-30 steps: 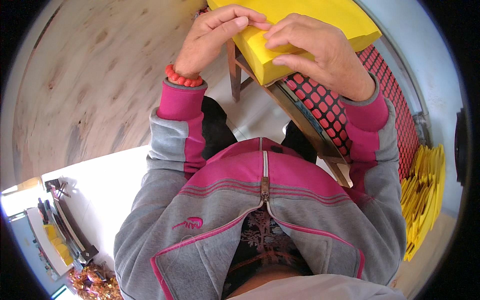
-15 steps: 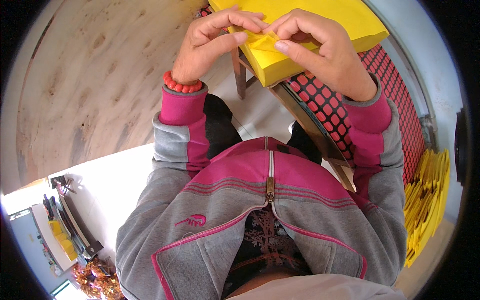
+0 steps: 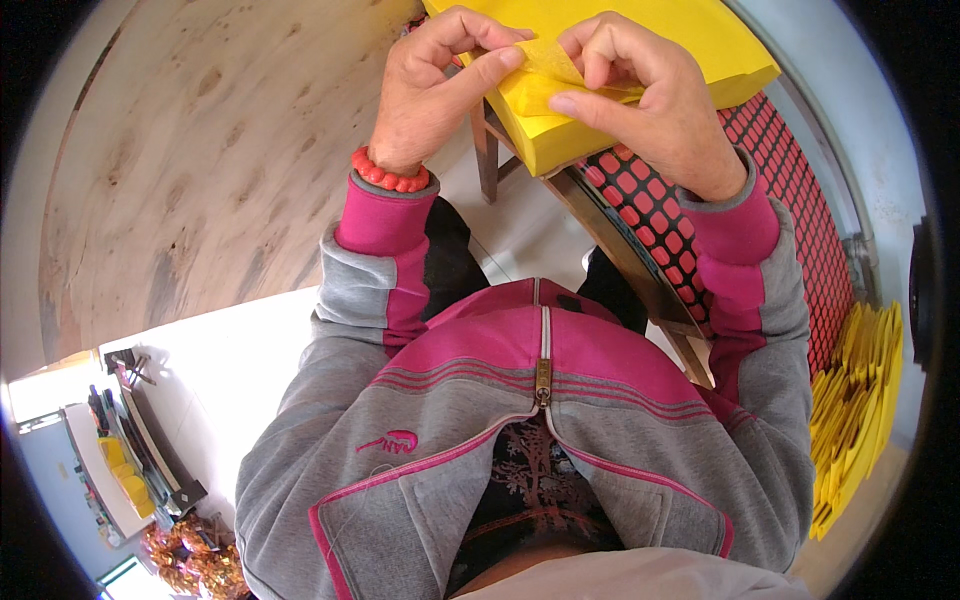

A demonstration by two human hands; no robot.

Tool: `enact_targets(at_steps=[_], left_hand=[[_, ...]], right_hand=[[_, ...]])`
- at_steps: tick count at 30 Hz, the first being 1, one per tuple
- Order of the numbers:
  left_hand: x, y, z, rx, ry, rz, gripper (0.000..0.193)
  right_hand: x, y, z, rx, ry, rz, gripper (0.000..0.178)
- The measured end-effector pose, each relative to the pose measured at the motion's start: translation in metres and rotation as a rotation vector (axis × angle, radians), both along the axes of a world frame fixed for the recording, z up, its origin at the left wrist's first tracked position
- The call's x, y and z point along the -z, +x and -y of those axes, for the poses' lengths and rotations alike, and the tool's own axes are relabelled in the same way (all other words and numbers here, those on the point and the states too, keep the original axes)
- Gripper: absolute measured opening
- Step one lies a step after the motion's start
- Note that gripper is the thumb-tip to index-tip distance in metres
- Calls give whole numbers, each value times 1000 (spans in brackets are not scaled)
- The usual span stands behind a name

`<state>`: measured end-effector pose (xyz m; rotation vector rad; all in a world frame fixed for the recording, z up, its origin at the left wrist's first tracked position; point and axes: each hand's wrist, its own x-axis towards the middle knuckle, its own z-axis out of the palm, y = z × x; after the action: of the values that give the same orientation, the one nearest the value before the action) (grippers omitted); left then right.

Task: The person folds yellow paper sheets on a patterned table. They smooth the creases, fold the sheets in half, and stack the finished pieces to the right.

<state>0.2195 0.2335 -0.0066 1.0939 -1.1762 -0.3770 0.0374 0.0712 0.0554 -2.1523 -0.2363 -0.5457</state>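
Observation:
A thick stack of yellow paper sheets [image 3: 690,40] lies at the top of the view on a table covered with a red and black grid mat [image 3: 800,230]. My left hand [image 3: 435,85] pinches the near corner of the top yellow sheet [image 3: 545,60] between thumb and fingers. My right hand [image 3: 650,95] grips the same lifted corner from the right, fingers curled over it. A red bead bracelet [image 3: 388,175] circles my left wrist. Both arms wear grey and pink sleeves.
A wooden chair leg and frame [image 3: 487,150] show under the table edge. More yellow sheets [image 3: 855,400] stand stacked at the right. A large pale wooden panel [image 3: 200,170] fills the left. A white surface [image 3: 230,370] and a shelf with small items [image 3: 120,460] lie lower left.
Both hands moved from lying flat on the stack's near edge to pinching and lifting the corner of the top sheet, which now curls up between the fingers.

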Motion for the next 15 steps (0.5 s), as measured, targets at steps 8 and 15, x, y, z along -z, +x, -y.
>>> enact_targets(at_steps=[8, 15], left_hand=[[10, 3, 2, -62, -35, -67, 11], [8, 18, -6, -4, -14, 205, 13]], right_hand=[[1, 3, -3, 44, -428, 197, 14], [4, -1, -1, 30, -220, 16, 14]])
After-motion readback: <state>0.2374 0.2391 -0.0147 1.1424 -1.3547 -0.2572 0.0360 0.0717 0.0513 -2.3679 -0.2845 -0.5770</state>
